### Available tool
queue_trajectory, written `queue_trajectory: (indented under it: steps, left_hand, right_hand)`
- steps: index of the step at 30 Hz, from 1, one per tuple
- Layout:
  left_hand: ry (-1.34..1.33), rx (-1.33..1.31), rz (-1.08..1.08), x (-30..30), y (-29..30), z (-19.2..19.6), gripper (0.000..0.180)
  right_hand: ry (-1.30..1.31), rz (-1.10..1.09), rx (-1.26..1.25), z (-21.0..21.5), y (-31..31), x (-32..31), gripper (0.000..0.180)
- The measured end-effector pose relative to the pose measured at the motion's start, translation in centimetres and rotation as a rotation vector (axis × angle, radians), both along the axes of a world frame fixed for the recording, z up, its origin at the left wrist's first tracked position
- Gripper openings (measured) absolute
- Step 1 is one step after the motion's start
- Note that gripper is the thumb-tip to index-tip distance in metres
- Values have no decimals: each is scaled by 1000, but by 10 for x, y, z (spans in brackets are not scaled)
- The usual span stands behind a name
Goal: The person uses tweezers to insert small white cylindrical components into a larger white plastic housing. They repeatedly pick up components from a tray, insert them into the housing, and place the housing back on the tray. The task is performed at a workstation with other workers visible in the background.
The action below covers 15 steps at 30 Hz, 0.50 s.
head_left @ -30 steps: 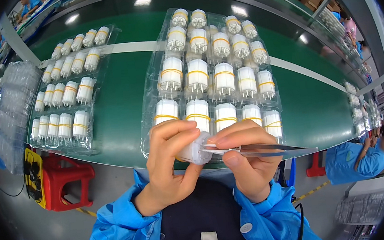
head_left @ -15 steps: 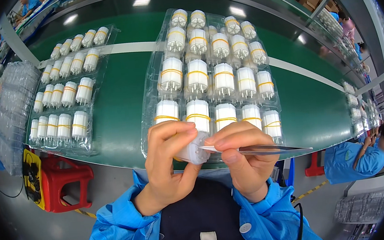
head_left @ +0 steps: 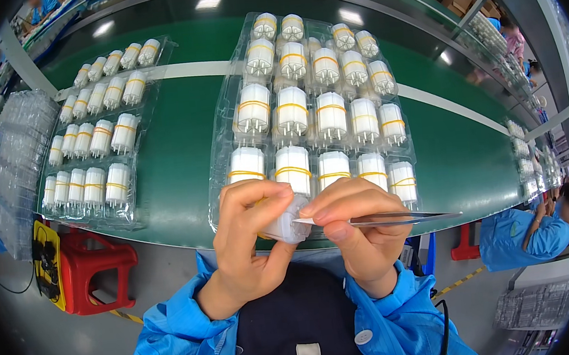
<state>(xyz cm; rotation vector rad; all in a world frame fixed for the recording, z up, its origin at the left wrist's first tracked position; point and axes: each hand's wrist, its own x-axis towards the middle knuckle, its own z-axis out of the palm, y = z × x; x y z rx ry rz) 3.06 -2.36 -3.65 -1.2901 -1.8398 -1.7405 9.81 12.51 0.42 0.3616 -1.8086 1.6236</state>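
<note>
My left hand (head_left: 246, 239) is closed around a white plug-shaped unit (head_left: 288, 226), with the fingers over its top and the thumb below. Part of a yellow band shows beside the palm. My right hand (head_left: 361, 228) pinches metal tweezers (head_left: 405, 218) between thumb and fingers, their long shank pointing out to the right. A thin white tip or sliver (head_left: 304, 221) sticks out past the right fingers and meets the unit's end. Whether it belongs to the tweezers I cannot tell. Beyond my hands, a clear plastic tray (head_left: 220, 184) carries rows of white banded units (head_left: 332, 115) with metal pins.
Another clear tray (head_left: 137, 198) of similar units lies to the left on the green conveyor belt (head_left: 178, 140). Stacked clear trays (head_left: 23, 168) stand at the far left, above a red stool (head_left: 98, 271). A co-worker in blue (head_left: 526, 229) sits at the right.
The tweezers have tilted slightly, and my right fingertips have shifted a little left. My left hand keeps its grip. At the left edge, another person's arm has come further into view.
</note>
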Motion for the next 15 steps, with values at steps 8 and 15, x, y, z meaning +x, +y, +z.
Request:
queue_trajectory:
  steps: [8, 15]
  left_hand:
    - [57, 9, 39, -6, 0, 1, 58]
    - [-178, -7, -197, -4, -9, 10, 53]
  right_hand:
    - [-91, -22, 235, 16, 3, 0, 15]
    - [-11, 19, 60, 10, 11, -1, 18]
